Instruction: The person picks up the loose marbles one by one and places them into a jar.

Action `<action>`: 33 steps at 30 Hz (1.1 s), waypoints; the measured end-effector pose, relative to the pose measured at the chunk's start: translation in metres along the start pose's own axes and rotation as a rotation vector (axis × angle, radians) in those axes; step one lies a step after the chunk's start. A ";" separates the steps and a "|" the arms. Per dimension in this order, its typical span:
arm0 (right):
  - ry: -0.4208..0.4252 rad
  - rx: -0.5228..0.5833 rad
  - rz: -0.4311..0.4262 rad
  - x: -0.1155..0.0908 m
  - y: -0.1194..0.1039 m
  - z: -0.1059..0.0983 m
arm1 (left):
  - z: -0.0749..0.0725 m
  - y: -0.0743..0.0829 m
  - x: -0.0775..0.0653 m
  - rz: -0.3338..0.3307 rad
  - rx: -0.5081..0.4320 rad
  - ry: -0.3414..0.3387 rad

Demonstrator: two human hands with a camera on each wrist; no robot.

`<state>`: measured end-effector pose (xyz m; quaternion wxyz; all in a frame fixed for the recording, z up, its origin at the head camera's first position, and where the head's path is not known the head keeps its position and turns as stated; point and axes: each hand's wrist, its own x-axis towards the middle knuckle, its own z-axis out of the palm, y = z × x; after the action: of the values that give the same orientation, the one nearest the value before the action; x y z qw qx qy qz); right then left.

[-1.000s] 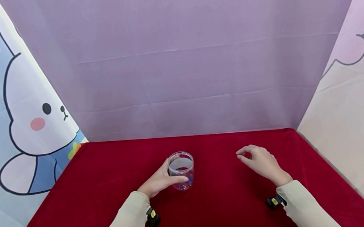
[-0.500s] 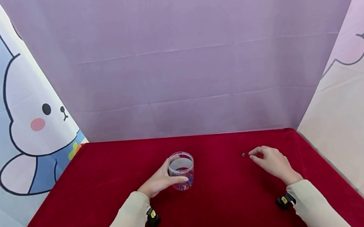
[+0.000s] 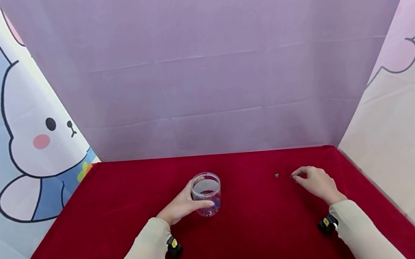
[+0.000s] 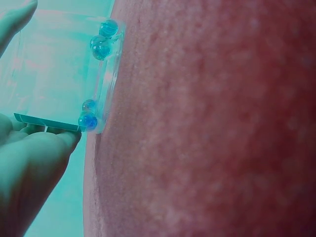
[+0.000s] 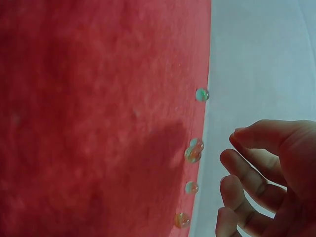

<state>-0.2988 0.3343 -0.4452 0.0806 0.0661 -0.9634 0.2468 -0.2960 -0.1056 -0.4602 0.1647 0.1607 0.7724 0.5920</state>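
Note:
My left hand [image 3: 181,205] grips a clear plastic jar [image 3: 207,194] around its side, with the thumb across the front. Several blue-looking glass marbles [image 4: 101,47] lie at the bottom of the jar, which stands upright on the red cloth. Over to the right, my right hand [image 3: 317,184] hovers with bent fingers, thumb and index apart in the right wrist view. Several loose marbles [image 5: 192,154] rest on the cloth below and beside these fingers, not touching them in that view. One greenish marble [image 3: 276,175] sits left of the fingertips.
Red cloth [image 3: 251,236] covers the table. A purple curtain [image 3: 205,82] hangs behind its far edge. Printed fabric with a cartoon rabbit [image 3: 39,124] stands on the left, and a pale printed sheet [image 3: 412,121] on the right.
My right hand has moved rightward, and the greenish marble that it hid now shows to its left. The left hand and the jar have stayed in place.

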 end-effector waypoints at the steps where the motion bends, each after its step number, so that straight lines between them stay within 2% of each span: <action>1: -0.002 0.001 0.007 0.001 0.002 0.000 | 0.000 0.000 0.000 0.005 0.001 0.000; 9: -0.033 -0.016 0.046 0.008 0.008 -0.004 | 0.000 0.001 0.003 0.015 -0.015 0.009; 20: -0.087 -0.026 0.055 0.013 0.008 -0.008 | -0.002 0.003 0.003 0.037 -0.012 0.006; 33: -0.114 -0.051 0.084 0.013 0.008 -0.006 | 0.000 0.005 0.002 0.020 -0.017 0.008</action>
<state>-0.3119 0.3436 -0.4411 0.0171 0.0375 -0.9744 0.2210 -0.2975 -0.1034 -0.4557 0.1568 0.1647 0.7664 0.6008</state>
